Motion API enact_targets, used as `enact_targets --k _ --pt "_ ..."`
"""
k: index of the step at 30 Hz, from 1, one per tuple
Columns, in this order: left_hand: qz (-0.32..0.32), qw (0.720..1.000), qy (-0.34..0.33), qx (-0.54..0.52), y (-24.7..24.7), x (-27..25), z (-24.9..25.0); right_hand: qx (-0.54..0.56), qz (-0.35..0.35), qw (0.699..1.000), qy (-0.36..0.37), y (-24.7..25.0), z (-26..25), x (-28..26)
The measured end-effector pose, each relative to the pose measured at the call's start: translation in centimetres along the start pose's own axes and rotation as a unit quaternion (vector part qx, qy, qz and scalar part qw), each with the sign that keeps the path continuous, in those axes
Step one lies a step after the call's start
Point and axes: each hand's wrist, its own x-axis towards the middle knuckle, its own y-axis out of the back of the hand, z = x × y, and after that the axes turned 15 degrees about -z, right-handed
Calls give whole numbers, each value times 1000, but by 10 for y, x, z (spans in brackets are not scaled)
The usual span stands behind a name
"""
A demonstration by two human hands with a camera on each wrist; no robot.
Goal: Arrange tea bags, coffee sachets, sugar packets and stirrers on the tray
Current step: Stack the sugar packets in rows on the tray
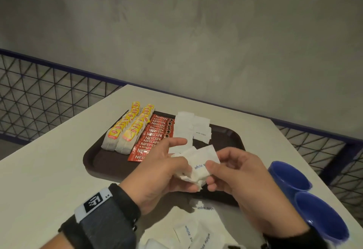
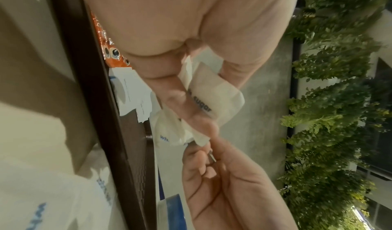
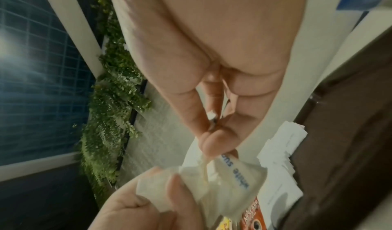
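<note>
Tea bags (image 1: 125, 129), tagged "Lipton", are laid in two rows at the tray's (image 1: 229, 136) left end. Coffee sachets (image 1: 155, 136), printed "NESCAFÉ", are ranked beside them; sugar packets (image 1: 191, 127) marked "white sugar" lie further right. A bunch of sugar packets (image 1: 198, 166) is gripped in the left hand (image 1: 163, 172) above the tray's near edge, forefinger extended; one is pinched by the right hand (image 1: 233, 174). Loose packets (image 1: 196, 231) are strewn at the table's (image 1: 49, 172) near edge.

Bare tray (image 1: 225, 140) right of sugar packets (image 1: 193, 127)
</note>
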Motion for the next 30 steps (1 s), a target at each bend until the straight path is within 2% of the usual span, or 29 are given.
enact_targets --k 7,11,13,16,23,30 --pt "-21 1000 -19 -8 0 0 0 170 41 985 2 5 4 -9" --pt "5 999 -37 -11 3 1 2 359 78 928 53 11 6 -14" --pt "14 999 -41 -5 2 1 3 414 87 904 64 13 5 -16" --pt "24 999 -44 11 0 1 2 428 85 897 71 14 5 -17" --pt "13 997 -61 40 -3 -2 2 400 71 910 86 13 3 -22" --pt "12 996 -81 44 -6 -3 2 325 34 944 42 6 8 -19"
